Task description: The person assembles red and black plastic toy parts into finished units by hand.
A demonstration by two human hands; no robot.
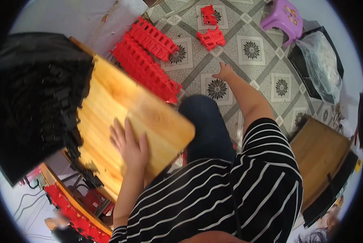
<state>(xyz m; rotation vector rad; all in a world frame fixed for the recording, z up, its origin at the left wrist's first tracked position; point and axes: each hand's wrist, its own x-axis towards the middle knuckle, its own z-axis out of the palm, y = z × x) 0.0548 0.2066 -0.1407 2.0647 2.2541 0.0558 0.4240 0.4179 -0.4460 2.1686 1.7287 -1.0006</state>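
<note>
My left hand (131,148) lies flat on the bare part of a wooden table (149,105), its fingers spread and nothing in them. Many small black plastic parts (64,105) are heaped beside it, covering the table's left side. My right hand (225,72) reaches forward over the floor with fingers apart, holding nothing. Just beyond it lies a red plastic piece (212,38), with a smaller red piece (208,15) farther off. To its left, a long row of interlocked red parts (143,67) and a shorter row of red parts (153,38) rest on the floor.
A purple stool (284,18) stands at the far right of the patterned tile floor (250,50). Near it, a clear plastic bag (323,60) sits in a black container. A brown wooden table (321,148) is at right. More red parts (68,210) line another table at lower left.
</note>
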